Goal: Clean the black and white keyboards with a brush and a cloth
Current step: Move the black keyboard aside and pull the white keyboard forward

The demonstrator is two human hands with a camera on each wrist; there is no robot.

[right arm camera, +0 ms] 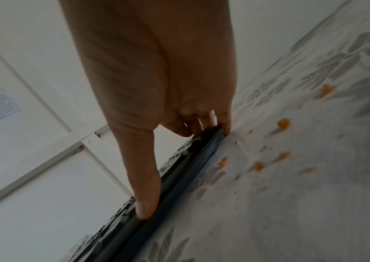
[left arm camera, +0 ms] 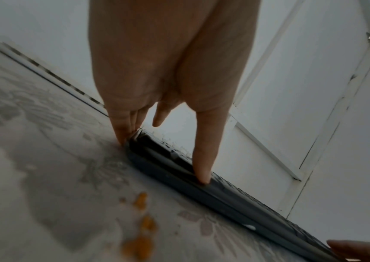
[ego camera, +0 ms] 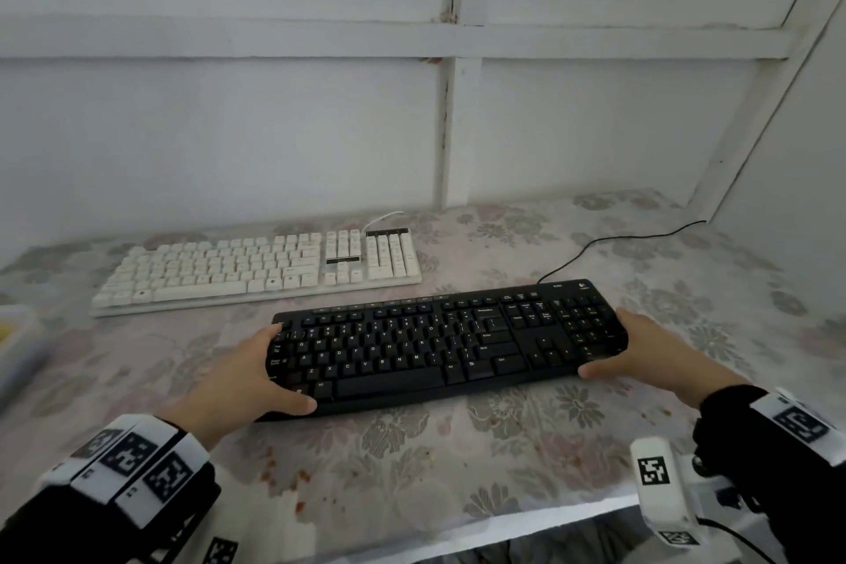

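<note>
A: From the head view, where is the black keyboard (ego camera: 446, 341)?
B: At about 5 o'clock from the white keyboard (ego camera: 258, 270), nearer the person, on the flowered tablecloth (ego camera: 526, 449). Its black cable (ego camera: 609, 245) runs off toward 1 o'clock.

A: And the hands?
B: The left hand (ego camera: 247, 373) grips the keyboard's 9 o'clock end, thumb on the near edge, fingers curled round the far corner. The right hand (ego camera: 650, 350) grips the 3 o'clock end the same way. Whether the keyboard is lifted off the cloth, I cannot tell.

A: Left wrist view?
B: The left hand (left arm camera: 168, 74) has its thumb (left arm camera: 204, 159) pressed on the keyboard's front edge (left arm camera: 213, 195), the other fingers (left arm camera: 123, 127) together at the end corner, tips touching the cloth. Orange crumbs (left arm camera: 141, 202) lie on the cloth toward 6 o'clock. The right hand's tip (left arm camera: 358, 251) shows at 5 o'clock.

A: Right wrist view?
B: A mirror of that: the right hand (right arm camera: 157, 70) pinches the black keyboard (right arm camera: 179, 179), thumb (right arm camera: 145, 195) on the front edge, fingers (right arm camera: 204, 122) round the end. Orange crumbs (right arm camera: 283, 123) are scattered toward 3 o'clock.
</note>
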